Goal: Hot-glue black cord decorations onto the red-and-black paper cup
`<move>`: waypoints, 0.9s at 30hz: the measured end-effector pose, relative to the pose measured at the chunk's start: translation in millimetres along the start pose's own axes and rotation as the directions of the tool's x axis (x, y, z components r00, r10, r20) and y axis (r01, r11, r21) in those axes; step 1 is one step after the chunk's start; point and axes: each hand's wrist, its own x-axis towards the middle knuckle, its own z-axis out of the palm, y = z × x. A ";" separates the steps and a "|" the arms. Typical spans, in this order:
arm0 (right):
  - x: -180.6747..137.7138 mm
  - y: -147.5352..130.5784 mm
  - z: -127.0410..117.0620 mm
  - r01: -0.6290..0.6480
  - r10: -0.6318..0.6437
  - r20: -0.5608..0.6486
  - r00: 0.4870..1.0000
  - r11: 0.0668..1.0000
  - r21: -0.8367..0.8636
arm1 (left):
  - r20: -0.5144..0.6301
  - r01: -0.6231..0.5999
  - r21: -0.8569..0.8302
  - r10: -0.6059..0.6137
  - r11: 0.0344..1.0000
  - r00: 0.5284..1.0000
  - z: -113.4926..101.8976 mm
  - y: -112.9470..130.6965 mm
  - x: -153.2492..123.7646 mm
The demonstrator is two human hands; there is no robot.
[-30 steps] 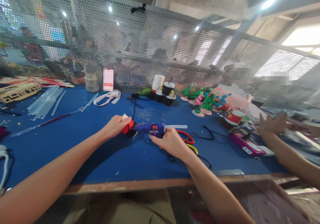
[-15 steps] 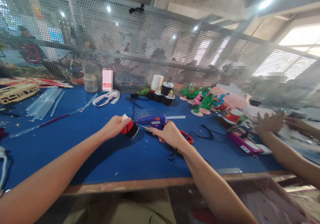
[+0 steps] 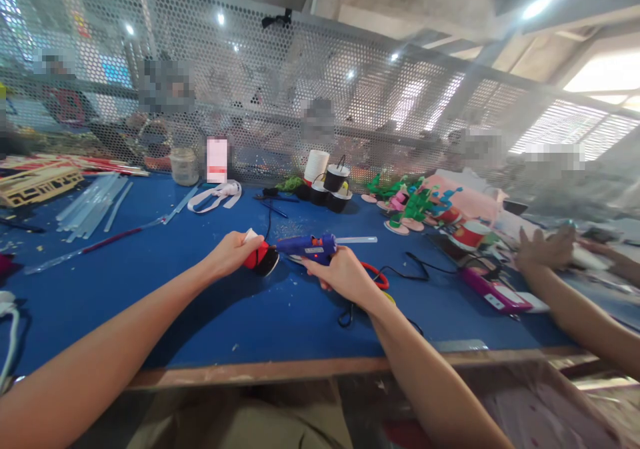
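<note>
1. Red cup-shaped piece, just left of the frame's centre, black end tilted down to the right!
2. Left hand pinches its upper left side, thumb and fingers closed on it.
3. Right hand, right of centre, curls around the blue glue gun; nozzle close to the black end!
4. Clear glue stick juts rightward from the gun's back.

Both bare forearms extend forward, left fingers pinched, right fingers curled in a grip.
</note>
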 end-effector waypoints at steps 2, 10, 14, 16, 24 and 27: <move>5.1 4.3 0.9 -0.031 0.031 -0.003 0.999 1.000 0.002 | 0.012 -0.013 -0.006 0.013 1.000 1.000 0.0 0.3 -0.3; 5.7 4.6 1.8 -0.046 0.046 0.013 0.999 0.999 0.019 | 0.006 -0.007 0.010 0.007 1.000 1.000 0.0 1.3 -1.5; -2.7 -2.0 0.6 -0.014 0.014 0.014 1.000 1.000 -0.003 | -0.006 -0.007 0.016 0.007 1.000 1.000 -0.2 -0.8 0.1; -6.5 -5.0 1.1 0.029 -0.029 0.001 1.000 0.999 -0.019 | -0.027 0.009 0.027 -0.008 1.000 1.000 -0.2 -1.8 0.9; -11.8 -1.4 12.6 0.293 -0.306 -0.040 0.951 0.937 -0.190 | -0.056 0.058 0.031 -0.056 0.998 0.997 1.2 -3.5 2.0; -11.3 -0.4 13.9 0.354 -0.382 -0.071 0.922 0.901 -0.249 | -0.066 0.062 0.036 -0.060 0.997 0.996 1.1 -2.1 2.3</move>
